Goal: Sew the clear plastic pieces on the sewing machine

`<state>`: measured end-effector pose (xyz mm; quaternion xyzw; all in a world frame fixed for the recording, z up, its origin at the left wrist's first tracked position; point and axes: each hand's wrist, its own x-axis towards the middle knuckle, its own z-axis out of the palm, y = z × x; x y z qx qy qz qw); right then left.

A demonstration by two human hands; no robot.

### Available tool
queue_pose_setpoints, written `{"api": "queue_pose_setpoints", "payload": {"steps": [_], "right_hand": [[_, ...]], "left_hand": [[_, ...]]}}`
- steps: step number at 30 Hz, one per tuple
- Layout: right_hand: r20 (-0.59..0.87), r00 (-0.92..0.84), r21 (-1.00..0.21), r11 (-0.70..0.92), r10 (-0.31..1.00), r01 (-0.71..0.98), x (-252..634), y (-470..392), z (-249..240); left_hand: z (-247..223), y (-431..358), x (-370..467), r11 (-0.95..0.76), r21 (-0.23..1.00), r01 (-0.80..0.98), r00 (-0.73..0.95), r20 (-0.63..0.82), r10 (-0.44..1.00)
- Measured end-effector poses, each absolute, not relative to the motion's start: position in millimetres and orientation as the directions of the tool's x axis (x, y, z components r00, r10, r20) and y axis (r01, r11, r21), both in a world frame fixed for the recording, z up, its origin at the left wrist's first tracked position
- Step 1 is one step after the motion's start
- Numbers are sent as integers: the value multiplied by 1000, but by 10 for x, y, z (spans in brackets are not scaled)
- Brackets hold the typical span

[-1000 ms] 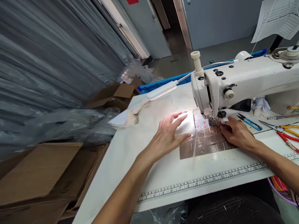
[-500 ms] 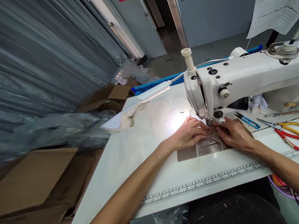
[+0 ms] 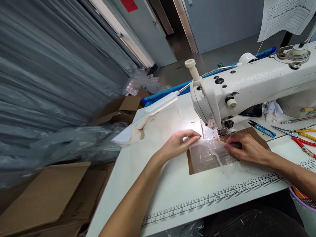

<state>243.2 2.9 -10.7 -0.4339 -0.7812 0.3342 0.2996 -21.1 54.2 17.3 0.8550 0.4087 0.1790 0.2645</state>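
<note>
A sheer whitish piece of fabric (image 3: 209, 153) is stretched between my hands, just in front of the presser foot of a white sewing machine (image 3: 247, 84). My left hand (image 3: 184, 140) pinches its left edge between thumb and fingers. On the other side my right hand (image 3: 243, 147) grips the right edge, close to the needle. Under the fabric lies a brown plate (image 3: 190, 164) set on the white table. Small red marks show on a white patch (image 3: 211, 134) beside the presser foot.
Blue thread snips (image 3: 262, 127) and pliers (image 3: 302, 133) with yellow and red handles lie to the right. A lamp (image 3: 161, 102) reaches over the table from behind. A printed ruler (image 3: 217, 197) runs along the front edge. Cardboard boxes (image 3: 46, 194) stand at left.
My left hand has moved left, away from the presser foot, and my right hand slightly down. The sheer fabric is now spread out between them, in front of the needle.
</note>
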Motion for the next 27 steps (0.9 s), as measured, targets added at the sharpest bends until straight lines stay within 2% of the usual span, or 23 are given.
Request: {"api": "queue_pose_setpoints", "payload": {"steps": [2,4,8,11,15,18,20,23,25,27], "right_hand": [[181,-446,-770,408,877,490,2419,24,-108],[202,-468,-756,441,861,485,2399,16,-129],[252,-502,-778,482,827,404,2386,18,-164],[244,-496,-828,445,833,341,2412,32,-145],[126,-464,-880,315,877,355,2428,18,-90],[-23,-491,-913,182,871,366,2372,8,-28],[-145,-545,-907,110,826,407,2301,34,25],[-268,-548,-775,160,793,611,2179,113,87],[-237,-456,-592,245,858,768,2120,156,85],[-134,-412,-437,320,901,841,2095,168,40]], "left_hand": [[184,537,-277,-545,524,655,542,178,822],[194,492,-215,-577,522,628,564,205,800],[171,404,111,-595,649,474,708,120,696],[125,409,241,-515,751,415,728,66,682],[107,409,144,-303,896,324,645,24,764],[137,394,58,-204,922,329,545,-9,838],[158,423,61,-224,868,443,503,-34,864],[147,552,139,-396,637,662,523,-13,852],[89,669,198,-524,456,719,580,22,815],[-4,775,233,-621,358,697,637,89,766]]}}
